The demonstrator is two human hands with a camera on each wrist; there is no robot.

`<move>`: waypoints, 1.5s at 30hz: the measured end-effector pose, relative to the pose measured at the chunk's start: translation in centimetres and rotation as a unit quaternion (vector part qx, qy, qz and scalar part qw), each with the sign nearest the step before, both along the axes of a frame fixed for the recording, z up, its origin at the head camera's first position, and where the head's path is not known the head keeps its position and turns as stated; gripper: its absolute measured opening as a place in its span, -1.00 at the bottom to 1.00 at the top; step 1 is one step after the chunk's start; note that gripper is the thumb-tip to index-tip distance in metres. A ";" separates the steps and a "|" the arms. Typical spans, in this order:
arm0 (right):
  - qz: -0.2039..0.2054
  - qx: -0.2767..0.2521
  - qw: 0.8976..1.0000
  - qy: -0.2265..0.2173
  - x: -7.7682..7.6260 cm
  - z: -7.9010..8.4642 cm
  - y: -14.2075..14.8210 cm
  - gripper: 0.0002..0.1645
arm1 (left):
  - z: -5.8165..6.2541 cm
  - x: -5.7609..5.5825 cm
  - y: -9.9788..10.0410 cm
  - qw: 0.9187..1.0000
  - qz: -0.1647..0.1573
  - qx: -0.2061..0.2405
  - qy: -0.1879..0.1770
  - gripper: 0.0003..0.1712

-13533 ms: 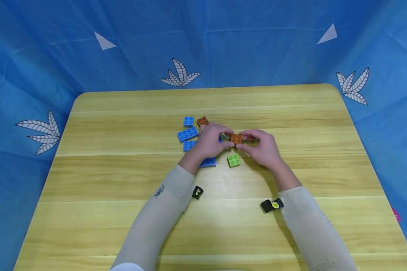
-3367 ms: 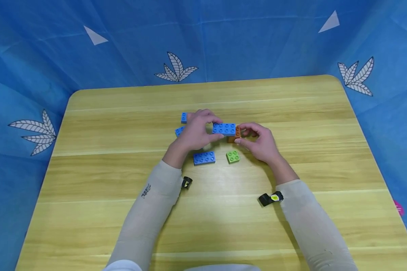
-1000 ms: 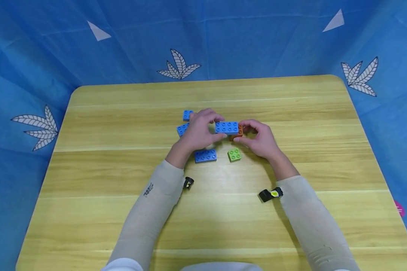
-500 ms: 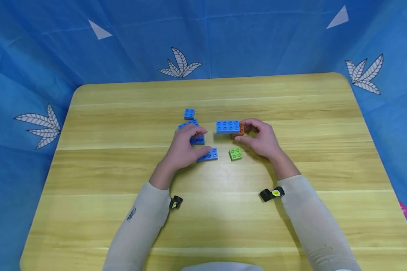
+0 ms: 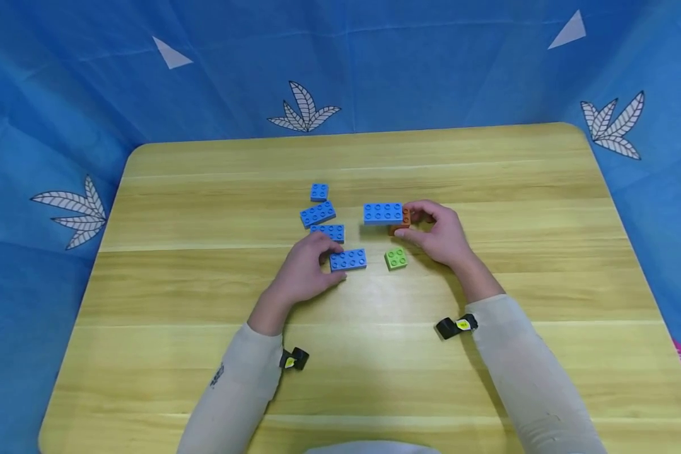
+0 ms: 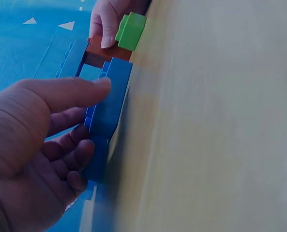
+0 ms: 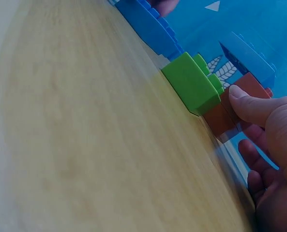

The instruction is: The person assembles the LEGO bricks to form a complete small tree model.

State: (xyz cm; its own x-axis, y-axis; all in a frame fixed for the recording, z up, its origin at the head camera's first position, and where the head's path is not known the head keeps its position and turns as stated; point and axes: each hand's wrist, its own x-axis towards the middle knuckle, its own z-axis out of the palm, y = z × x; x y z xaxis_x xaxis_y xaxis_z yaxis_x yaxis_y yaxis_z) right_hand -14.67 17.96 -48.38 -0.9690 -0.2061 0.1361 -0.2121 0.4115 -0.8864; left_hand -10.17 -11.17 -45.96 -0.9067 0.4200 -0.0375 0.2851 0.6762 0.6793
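Observation:
Two stacked brown building bricks point(image 5: 400, 228) stand on the table, a long blue brick point(image 5: 383, 213) fixed on top and jutting out to the left. My right hand point(image 5: 439, 234) pinches this stack from the right, its thumb on the brown side in the right wrist view. My left hand point(image 5: 303, 268) has thumb and index finger around the left end of another long blue brick point(image 5: 349, 259) on the table. In the left wrist view the thumb point(image 6: 80, 92) lies along that brick's side. A small green brick point(image 5: 396, 258) sits in front of the stack.
Beyond the left hand lie two more long blue bricks, one point(image 5: 318, 214) angled and one point(image 5: 331, 232) partly covered by the fingers. A small square blue brick point(image 5: 320, 192) lies behind them. The wooden table point(image 5: 374, 378) meets a blue curtain point(image 5: 215, 94) at its back edge.
The brown bricks got stacked and the long blue brick was put on top. My left hand has since let go of it and moved left and nearer, to another blue brick. The right hand stays.

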 end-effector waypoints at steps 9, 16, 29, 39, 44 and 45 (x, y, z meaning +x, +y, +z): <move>0.001 -0.005 1.000 -0.010 -0.1 -0.1 -0.4 -0.52 | -0.3 0.3 -0.2 0.999 0.006 0.032 0.002 -0.61; 0.000 -0.001 1.000 -0.016 -0.1 -0.2 -0.5 -0.52 | 0.5 0.4 0.2 0.996 -0.014 0.086 0.028 -0.61; 0.003 -0.038 0.999 -0.002 0.1 0.2 -0.8 -0.52 | 4.7 -2.7 4.6 0.987 -0.058 0.118 0.087 -0.59; 0.020 -0.041 0.999 -0.012 0.4 0.7 -0.7 -0.53 | 5.5 -6.1 8.1 0.988 -0.085 0.073 0.107 -0.59; 0.003 -0.025 0.999 -0.039 0.0 -0.1 -0.3 -0.41 | 5.0 -7.0 8.7 0.988 -0.093 0.069 0.105 -0.59; 0.001 -0.023 0.999 -0.040 0.0 -0.2 -0.2 -0.39 | 5.0 -7.1 8.7 0.988 -0.095 0.070 0.103 -0.59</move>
